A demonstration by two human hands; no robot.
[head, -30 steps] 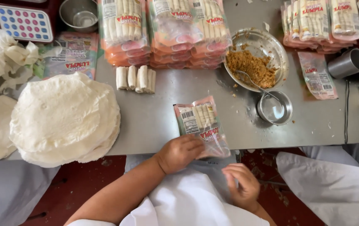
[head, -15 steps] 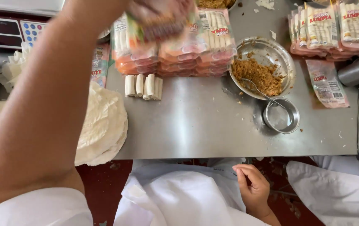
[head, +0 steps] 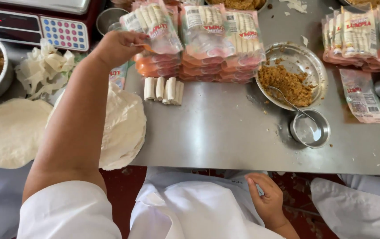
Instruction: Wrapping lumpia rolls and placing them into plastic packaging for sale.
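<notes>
My left hand (head: 117, 46) reaches far forward and grips a clear packet of spring rolls (head: 152, 24) that lies on top of the left stack of packets (head: 198, 44). My right hand (head: 265, 199) rests low by my lap, below the steel table's edge (head: 243, 161), fingers curled around a small pale thing I cannot make out. Several loose rolled spring rolls (head: 163, 90) lie on the table just in front of the stack. A pile of round white wrappers (head: 123, 126) sits under my left forearm.
A steel bowl of brown filling (head: 289, 82) with a spoon stands right of the stack, a small steel cup (head: 309, 128) beside it. More packets (head: 362, 35) lie at the far right, an empty wrapper bag (head: 360, 95) below them. A scale with keypad (head: 61, 31) is at back left.
My left hand lifted the packet from the table's front edge and carried it forward onto the left stack. My right hand stayed near my lap.
</notes>
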